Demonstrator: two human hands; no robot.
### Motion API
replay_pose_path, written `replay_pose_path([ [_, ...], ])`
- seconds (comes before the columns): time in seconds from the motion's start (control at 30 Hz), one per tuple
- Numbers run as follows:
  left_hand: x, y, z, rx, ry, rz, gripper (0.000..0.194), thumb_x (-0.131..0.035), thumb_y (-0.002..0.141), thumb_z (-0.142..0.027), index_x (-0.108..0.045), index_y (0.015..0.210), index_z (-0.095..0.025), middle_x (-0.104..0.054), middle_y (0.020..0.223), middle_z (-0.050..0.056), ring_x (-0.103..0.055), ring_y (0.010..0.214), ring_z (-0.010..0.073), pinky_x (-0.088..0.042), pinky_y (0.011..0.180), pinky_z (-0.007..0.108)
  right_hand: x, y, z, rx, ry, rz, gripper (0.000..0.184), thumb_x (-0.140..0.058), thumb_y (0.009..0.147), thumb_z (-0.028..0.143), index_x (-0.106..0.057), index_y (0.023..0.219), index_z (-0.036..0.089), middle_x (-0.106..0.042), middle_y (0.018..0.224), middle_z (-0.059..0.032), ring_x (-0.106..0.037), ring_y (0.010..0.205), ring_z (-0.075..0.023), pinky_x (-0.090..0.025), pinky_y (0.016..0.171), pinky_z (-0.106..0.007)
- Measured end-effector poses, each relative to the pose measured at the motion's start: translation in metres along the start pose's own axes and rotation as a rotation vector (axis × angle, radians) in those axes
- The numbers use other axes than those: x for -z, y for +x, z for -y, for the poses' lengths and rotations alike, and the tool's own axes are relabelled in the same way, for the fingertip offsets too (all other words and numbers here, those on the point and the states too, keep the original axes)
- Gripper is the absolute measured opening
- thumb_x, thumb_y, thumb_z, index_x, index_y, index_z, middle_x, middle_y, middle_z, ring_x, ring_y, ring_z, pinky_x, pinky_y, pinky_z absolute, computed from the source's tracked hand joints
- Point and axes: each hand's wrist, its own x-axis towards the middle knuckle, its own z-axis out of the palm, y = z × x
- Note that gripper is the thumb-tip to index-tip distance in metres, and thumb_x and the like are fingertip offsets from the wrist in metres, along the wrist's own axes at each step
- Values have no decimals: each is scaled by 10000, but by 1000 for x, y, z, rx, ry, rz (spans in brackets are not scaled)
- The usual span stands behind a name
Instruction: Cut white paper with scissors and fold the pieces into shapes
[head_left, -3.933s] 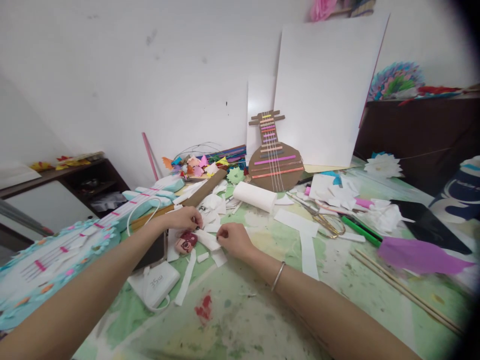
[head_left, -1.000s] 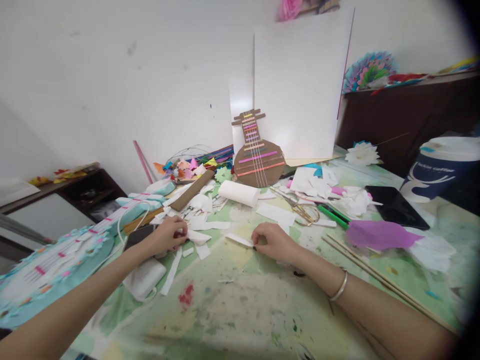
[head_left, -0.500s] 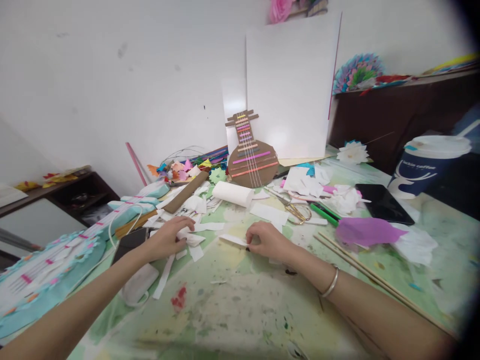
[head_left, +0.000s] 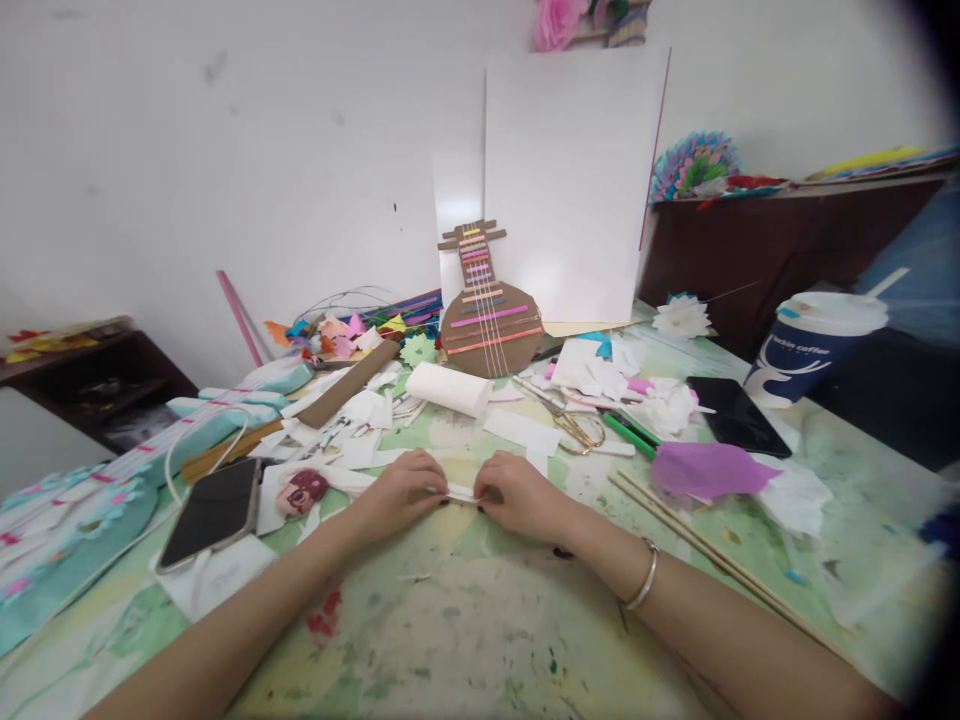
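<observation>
Both hands meet near the middle of the table, pinching a narrow white paper strip point(head_left: 460, 493) between them. My left hand point(head_left: 409, 490) has its fingers closed on the strip's left end. At the other end, my right hand point(head_left: 516, 494), with a bangle on its wrist, grips it between thumb and fingers. Much of the strip is hidden by the fingers. Behind the hands lie a roll of white paper point(head_left: 450, 389) and a flat white paper piece point(head_left: 523, 432). Gold-handled scissors point(head_left: 581, 433) rest to the right of these.
A brown cardboard lute point(head_left: 491, 335) leans at the back against a white board point(head_left: 574, 190). On the left are a phone point(head_left: 210, 512) and a light-blue craft piece point(head_left: 112, 520). Wooden sticks point(head_left: 697, 540), purple paper point(head_left: 709, 470), a black tablet point(head_left: 739, 415) and a coffee cup point(head_left: 817, 345) are on the right.
My left hand has moved right, from the paper scraps to the strip, and now grips its left end. My right hand keeps hold of the strip. The view has shifted slightly.
</observation>
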Motion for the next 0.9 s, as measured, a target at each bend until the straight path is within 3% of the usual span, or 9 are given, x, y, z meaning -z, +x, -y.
replay_pose_path([
  [0.23,-5,-7,11,60,-100,-87,187,-494,865,-293,-653,838,-198,-611,869,63,-551,829,166,-438,753,279,4,-1,6,37,-24,8,129,-557,745,107,-669,782,161,-634,752,-58,-508,801,-176,-379,733,-271],
  [0.4,-6,-5,16,146,-145,-102,203,-472,870,-305,-604,776,-182,-579,821,47,-535,781,163,-421,721,274,2,1,9,-125,-30,-13,124,-551,746,114,-653,694,162,-624,699,-53,-499,781,-172,-352,696,-266],
  [0.6,-12,-1,17,239,-7,-126,148,-517,823,-295,-477,738,-180,-510,767,29,-468,750,186,-374,673,299,1,5,11,-369,-27,6,91,-567,681,134,-588,597,162,-616,632,-15,-485,671,-141,-308,625,-244],
  [0.9,-9,1,12,224,-4,-35,129,-456,851,-273,-459,760,-182,-502,773,31,-423,761,198,-347,691,315,2,8,11,-375,-49,51,93,-551,673,126,-578,590,161,-598,622,-11,-478,651,-130,-305,616,-235],
])
